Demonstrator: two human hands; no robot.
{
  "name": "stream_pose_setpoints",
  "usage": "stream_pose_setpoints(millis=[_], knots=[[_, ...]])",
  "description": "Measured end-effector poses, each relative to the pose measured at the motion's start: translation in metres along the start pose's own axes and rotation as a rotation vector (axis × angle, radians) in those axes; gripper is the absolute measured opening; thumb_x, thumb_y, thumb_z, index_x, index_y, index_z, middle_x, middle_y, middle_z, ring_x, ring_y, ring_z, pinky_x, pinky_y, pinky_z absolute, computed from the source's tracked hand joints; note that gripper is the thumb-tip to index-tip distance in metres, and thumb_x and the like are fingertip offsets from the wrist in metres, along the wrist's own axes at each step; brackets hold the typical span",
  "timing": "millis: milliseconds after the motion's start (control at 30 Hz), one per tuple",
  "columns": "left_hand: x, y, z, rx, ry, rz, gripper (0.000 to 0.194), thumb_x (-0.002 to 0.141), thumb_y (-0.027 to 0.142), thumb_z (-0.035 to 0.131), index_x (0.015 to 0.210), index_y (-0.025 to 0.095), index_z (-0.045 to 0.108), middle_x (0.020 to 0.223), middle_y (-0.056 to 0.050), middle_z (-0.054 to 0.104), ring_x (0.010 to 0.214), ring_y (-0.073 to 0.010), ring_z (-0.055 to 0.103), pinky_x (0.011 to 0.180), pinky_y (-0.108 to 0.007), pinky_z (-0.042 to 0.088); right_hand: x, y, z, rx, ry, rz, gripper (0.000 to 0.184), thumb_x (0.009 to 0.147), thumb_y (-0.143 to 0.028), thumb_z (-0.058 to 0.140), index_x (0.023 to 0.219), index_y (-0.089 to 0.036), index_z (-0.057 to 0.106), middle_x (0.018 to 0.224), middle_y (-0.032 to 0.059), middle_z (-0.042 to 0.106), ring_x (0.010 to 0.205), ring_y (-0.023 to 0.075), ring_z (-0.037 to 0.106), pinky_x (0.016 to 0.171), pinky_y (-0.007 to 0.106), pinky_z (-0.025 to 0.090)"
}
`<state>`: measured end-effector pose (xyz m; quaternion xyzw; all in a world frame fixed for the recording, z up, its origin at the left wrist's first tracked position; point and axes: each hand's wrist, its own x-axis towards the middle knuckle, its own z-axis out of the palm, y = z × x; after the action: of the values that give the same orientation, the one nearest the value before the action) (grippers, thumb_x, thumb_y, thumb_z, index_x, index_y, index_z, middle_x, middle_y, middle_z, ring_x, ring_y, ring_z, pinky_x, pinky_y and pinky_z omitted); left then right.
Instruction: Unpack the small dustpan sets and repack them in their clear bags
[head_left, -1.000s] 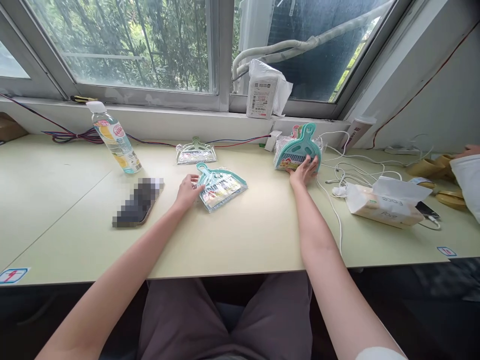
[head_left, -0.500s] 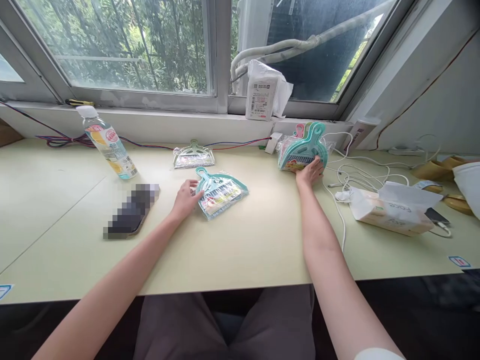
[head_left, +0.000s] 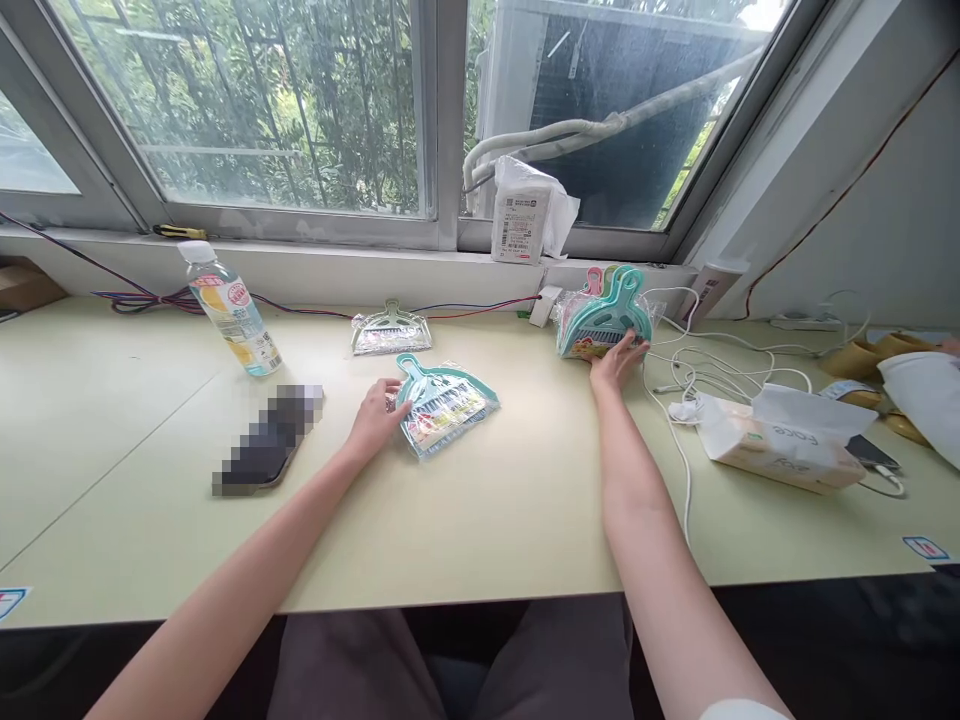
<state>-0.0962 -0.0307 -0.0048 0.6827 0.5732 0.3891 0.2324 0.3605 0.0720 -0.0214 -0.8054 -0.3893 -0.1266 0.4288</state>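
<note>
My left hand (head_left: 377,417) rests on the pale green table (head_left: 480,520), fingertips pinching the left edge of a teal mini dustpan set in a clear bag (head_left: 444,405). Far across the table, my right hand (head_left: 616,358) lies with fingers stretched against the front of a stack of bagged dustpan sets (head_left: 604,315) in teal and pink, leaning near the window sill. A third, clear-grey bagged dustpan set (head_left: 391,330) lies flat beyond my left hand, untouched.
A drink bottle (head_left: 231,312) stands at the back left, a blurred dark object (head_left: 266,442) lies left of my hand. White cables (head_left: 712,360) and a tissue pack (head_left: 784,432) are at the right. A white packet (head_left: 525,212) sits on the sill. Another person's sleeve (head_left: 926,392) shows at far right.
The view has tilted slightly; both hands stay on the same items, the right hand's stack leaning a bit further back toward the sill.
</note>
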Motion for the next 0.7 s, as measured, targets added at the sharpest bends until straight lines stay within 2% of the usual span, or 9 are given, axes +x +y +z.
stream_pose_setpoints(millis=[100, 300, 467, 700], knots=[[-0.001, 0.0, 0.0, -0.001, -0.005, -0.01, 0.044, 0.077, 0.044, 0.057, 0.113, 0.019, 0.051, 0.114, -0.011, 0.058, 0.088, -0.0199, 0.06, 0.083, -0.037, 0.049, -0.001, 0.002, -0.001, 0.011, -0.006, 0.007, 0.09, 0.07, -0.042, 0.072, 0.139, -0.017, 0.019, 0.142, 0.0244, 0.018, 0.128, 0.0387, 0.034, 0.101, 0.052, 0.037], [-0.001, 0.001, 0.0, 0.004, -0.03, -0.017, 0.047, 0.077, 0.045, 0.058, 0.116, 0.019, 0.05, 0.116, -0.011, 0.058, 0.09, -0.0205, 0.06, 0.083, -0.037, 0.049, -0.007, 0.017, -0.006, 0.042, -0.021, -0.033, 0.093, 0.062, -0.03, 0.079, 0.135, -0.018, 0.023, 0.138, 0.0212, 0.024, 0.126, 0.0353, 0.035, 0.103, 0.047, 0.034], [-0.002, 0.005, -0.001, -0.001, -0.039, -0.023, 0.046, 0.078, 0.044, 0.056, 0.116, 0.018, 0.05, 0.116, -0.012, 0.057, 0.093, -0.0218, 0.059, 0.085, -0.037, 0.048, -0.014, 0.023, -0.014, 0.079, -0.057, -0.058, 0.089, 0.064, -0.029, 0.077, 0.134, -0.02, 0.023, 0.138, 0.0195, 0.024, 0.128, 0.0323, 0.033, 0.105, 0.047, 0.03], [0.001, 0.0, 0.001, -0.016, -0.055, 0.002, 0.045, 0.078, 0.044, 0.055, 0.115, 0.019, 0.049, 0.116, -0.011, 0.057, 0.092, -0.0217, 0.06, 0.084, -0.037, 0.048, -0.034, 0.026, -0.028, 0.125, -0.058, 0.016, 0.072, 0.07, -0.024, 0.067, 0.13, -0.021, 0.026, 0.138, 0.0181, 0.027, 0.125, 0.0318, 0.04, 0.098, 0.044, 0.04]])
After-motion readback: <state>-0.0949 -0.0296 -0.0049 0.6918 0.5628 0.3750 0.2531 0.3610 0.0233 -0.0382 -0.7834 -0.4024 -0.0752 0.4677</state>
